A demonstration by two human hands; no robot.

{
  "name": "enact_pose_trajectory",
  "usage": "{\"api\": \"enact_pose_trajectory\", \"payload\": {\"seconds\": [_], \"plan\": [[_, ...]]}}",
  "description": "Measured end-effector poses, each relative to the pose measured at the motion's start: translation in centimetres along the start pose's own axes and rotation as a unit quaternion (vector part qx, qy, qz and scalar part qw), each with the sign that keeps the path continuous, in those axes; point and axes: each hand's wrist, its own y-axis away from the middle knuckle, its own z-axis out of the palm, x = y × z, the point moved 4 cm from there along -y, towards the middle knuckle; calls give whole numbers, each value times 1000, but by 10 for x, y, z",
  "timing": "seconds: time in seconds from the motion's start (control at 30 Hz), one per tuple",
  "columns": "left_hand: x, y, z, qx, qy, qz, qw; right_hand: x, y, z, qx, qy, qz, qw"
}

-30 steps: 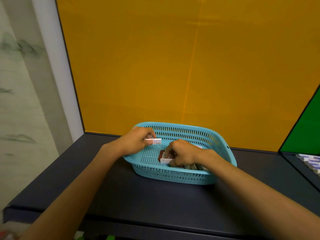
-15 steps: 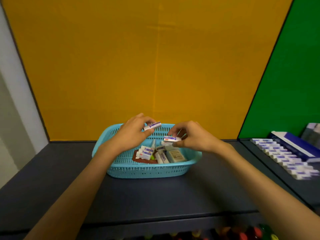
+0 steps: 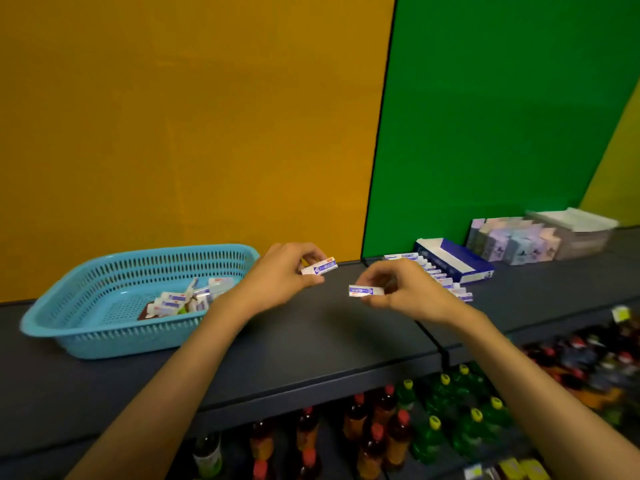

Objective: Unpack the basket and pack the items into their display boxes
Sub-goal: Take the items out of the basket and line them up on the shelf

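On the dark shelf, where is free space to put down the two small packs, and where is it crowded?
Bare shelf lies between the blue basket and the row of packs, under both hands. It is crowded right of that row, by the blue box.

basket [image 3: 104, 299] left on shelf [image 3: 311, 344], display box [image 3: 453, 259] right

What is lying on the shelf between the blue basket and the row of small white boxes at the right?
In the head view, nothing lies there: the dark shelf between the basket and the row is bare. Only the two hands hover above it.
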Motion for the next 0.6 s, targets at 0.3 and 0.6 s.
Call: {"api": "enact_pose_trajectory", "payload": {"seconds": [0.3, 0.6], "plan": [[107, -19, 118, -18, 20, 0, 1000, 104, 114, -87, 42, -54, 40, 997], [149, -44, 195, -12, -4, -20, 1000, 187, 154, -132, 78, -72, 76, 991]]}}
